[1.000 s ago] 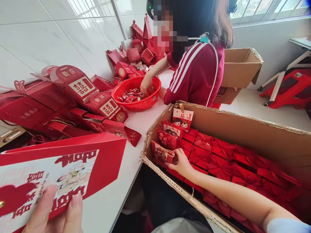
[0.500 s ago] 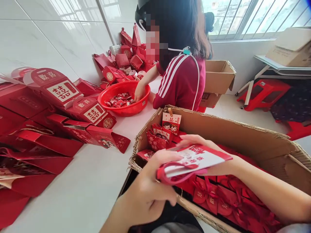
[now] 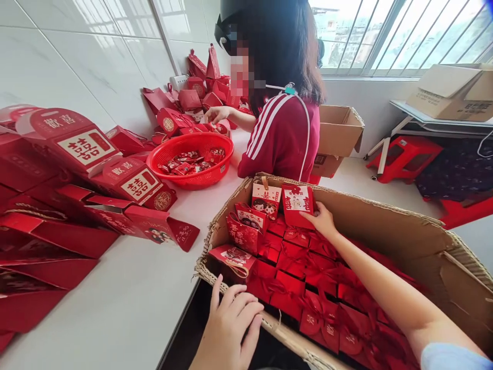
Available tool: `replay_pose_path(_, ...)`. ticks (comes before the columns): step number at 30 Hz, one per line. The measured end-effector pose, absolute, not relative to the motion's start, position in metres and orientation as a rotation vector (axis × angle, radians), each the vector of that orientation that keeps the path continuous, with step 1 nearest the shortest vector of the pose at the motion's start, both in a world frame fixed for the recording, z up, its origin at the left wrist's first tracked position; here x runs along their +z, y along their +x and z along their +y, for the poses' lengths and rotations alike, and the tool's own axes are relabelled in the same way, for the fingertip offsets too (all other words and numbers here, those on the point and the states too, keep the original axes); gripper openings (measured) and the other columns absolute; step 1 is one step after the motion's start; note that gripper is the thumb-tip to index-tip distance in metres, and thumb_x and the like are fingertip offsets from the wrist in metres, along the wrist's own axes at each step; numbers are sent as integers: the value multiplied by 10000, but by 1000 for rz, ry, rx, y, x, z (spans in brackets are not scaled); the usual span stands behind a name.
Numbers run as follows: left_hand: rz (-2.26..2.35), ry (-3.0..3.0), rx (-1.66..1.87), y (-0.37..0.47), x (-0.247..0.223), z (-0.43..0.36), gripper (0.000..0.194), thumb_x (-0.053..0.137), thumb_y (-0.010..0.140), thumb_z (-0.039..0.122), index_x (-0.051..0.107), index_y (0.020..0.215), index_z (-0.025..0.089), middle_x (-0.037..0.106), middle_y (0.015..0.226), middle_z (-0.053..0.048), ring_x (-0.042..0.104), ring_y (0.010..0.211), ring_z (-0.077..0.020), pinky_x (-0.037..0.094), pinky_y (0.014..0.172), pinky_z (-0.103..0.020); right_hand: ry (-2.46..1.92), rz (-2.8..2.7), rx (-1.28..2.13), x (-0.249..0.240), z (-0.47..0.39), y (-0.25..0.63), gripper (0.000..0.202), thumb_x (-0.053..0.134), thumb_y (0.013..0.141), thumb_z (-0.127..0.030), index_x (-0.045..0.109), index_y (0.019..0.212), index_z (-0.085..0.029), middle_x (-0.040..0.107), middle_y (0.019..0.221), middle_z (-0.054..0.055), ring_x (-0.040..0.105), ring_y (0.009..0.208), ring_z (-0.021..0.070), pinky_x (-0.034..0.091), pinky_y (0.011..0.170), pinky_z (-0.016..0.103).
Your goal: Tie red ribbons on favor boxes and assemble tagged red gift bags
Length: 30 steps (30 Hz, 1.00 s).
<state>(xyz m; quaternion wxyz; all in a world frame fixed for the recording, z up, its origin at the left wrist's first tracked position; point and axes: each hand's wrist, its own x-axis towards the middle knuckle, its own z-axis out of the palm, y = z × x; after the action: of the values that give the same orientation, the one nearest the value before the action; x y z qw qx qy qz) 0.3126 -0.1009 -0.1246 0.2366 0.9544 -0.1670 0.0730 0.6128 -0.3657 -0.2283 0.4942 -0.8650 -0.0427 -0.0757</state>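
My right hand (image 3: 322, 220) grips the lower right edge of a red and white gift box (image 3: 297, 204). That box stands upright inside the large cardboard carton (image 3: 385, 205), against its far wall. Left of it stands another gift box (image 3: 265, 199) with a cartoon couple printed on it. My left hand (image 3: 233, 321) rests with fingers apart on the carton's near rim, holding nothing. Close to those fingers lies a red gift box with a cord handle (image 3: 233, 259). Rows of red boxes with ribbons (image 3: 290, 293) cover the carton's bottom.
A co-worker (image 3: 285, 128) sits beyond the carton, one hand over the red gift boxes by the wall. A red plastic basket (image 3: 192, 180) of small packets stands on the white table (image 3: 142, 288). Red gift boxes (image 3: 84, 144) are piled at left. A red stool (image 3: 408, 159) stands at right.
The gift box has gone from between both hands into the carton at the far wall, still in my right hand. My left hand let go and moved to the rim. The co-worker's hand left the basket.
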Motion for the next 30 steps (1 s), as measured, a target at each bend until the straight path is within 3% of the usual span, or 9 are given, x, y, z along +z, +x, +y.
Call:
replay_pose_path(4, -433, 2589, 118, 313, -126, -106, 200, 484, 927, 142, 594, 1019, 282, 670, 959, 33, 576, 1047, -189, -7, 1195, -523, -2081, -159, -167, -222, -372, 617, 646, 792, 607, -545, 616, 1085, -149, 728, 802, 63, 638, 621, 214, 557, 622, 371)
replay_pose_path(10, -397, 2565, 29, 314, -123, -106, 208, 432, 961, 165, 588, 1021, 288, 668, 983, 23, 554, 1052, -188, -23, 1178, -542, -2040, -222, -172, -234, -355, 618, 644, 806, 638, -527, 583, 1130, -177, 735, 965, 105, 693, 790, 266, 585, 750, 433)
replay_pose_path(15, -385, 2555, -39, 316, -120, -102, 196, 425, 975, 195, 593, 1000, 292, 662, 974, 27, 548, 1053, -186, -20, 1178, -569, -2034, -231, -130, -259, -329, 623, 388, 649, 904, -415, 586, 1179, -148, 691, 1059, 81, 689, 874, 201, 579, 806, 409)
replay_pose_path(17, -383, 2542, -64, 316, -120, -102, 196, 419, 982, 206, 590, 1012, 298, 661, 991, 30, 543, 1065, -186, -20, 1175, -576, -2050, -220, -124, -264, -333, 622, 342, 618, 940, -378, 592, 1187, -143, 677, 1072, 72, 680, 895, 191, 575, 812, 402)
replay_pose_path(25, -351, 2503, -113, 316, -118, -105, 199, 398, 996, 236, 589, 997, 294, 651, 990, 26, 541, 1060, -188, 10, 1156, -610, -2165, -183, -208, -275, -356, 618, 401, 629, 922, -426, 589, 1206, -146, 670, 1144, 92, 670, 992, 222, 551, 878, 441)
replay_pose_path(30, -320, 2506, -41, 316, -117, -113, 183, 450, 984, 252, 626, 935, 255, 670, 938, 20, 562, 1054, -182, 42, 1187, -590, -2227, -298, -252, -269, -347, 619, 638, 597, 778, -669, 588, 1141, -145, 719, 1057, 149, 703, 938, 288, 569, 822, 440)
